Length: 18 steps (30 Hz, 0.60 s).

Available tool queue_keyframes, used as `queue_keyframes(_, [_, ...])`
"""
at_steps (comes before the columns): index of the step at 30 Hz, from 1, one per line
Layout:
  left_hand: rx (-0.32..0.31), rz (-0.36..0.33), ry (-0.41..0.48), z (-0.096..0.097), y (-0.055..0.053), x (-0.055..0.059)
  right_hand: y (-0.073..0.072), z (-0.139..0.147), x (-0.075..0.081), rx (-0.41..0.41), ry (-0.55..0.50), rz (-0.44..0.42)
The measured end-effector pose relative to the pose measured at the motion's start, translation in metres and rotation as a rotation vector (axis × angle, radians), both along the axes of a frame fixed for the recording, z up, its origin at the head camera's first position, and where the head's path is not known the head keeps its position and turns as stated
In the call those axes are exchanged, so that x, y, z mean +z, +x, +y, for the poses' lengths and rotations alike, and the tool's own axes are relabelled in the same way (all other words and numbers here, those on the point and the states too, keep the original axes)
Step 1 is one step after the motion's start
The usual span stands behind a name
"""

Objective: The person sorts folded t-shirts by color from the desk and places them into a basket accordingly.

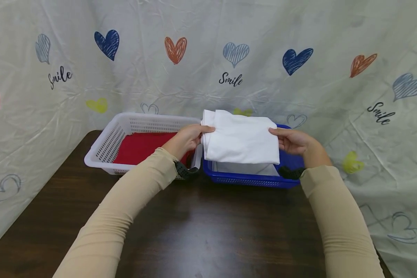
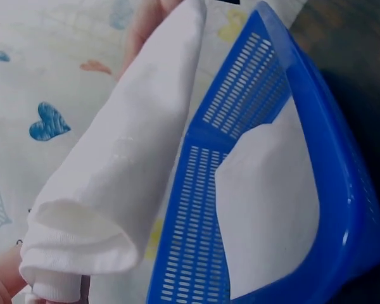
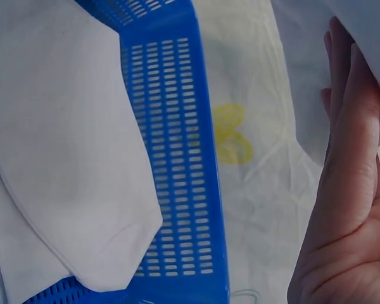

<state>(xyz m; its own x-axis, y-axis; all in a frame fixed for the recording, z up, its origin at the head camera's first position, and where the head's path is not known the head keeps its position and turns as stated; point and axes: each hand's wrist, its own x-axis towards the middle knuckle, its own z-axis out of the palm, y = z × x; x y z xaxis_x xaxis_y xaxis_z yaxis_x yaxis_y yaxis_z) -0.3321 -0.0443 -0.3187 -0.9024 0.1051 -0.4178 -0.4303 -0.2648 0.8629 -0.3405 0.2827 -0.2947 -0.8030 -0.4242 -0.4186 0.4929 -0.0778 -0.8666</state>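
Note:
A folded white cloth is held up flat over the blue basket. My left hand pinches its left edge, thumb on top. At the opposite edge my right hand grips it between thumb and fingers. Looped folds and a ribbed band show at one end of the held cloth in the left wrist view. Beneath it, more white cloth lies inside the basket, its corner also visible in the right wrist view. Part of the right hand's fingers is hidden behind the held cloth.
Left of the blue basket stands a white perforated basket with red cloth in it. Both sit at the back of a dark wooden table. A pale sheet printed with hearts hangs close behind them.

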Motion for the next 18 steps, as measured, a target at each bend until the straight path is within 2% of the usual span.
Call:
queue_keyframes(7, [-0.003,-0.003,0.036,0.005,-0.010,0.002,-0.004,0.003,0.000,-0.019,0.000,0.027])
queue_keyframes(13, [0.008,-0.009,0.064,0.014,-0.018,-0.001,-0.010,0.006,-0.003,-0.104,-0.030,-0.020])
queue_keyframes(18, [-0.005,-0.011,0.076,0.021,-0.022,-0.004,-0.012,0.010,-0.007,-0.140,0.001,-0.032])
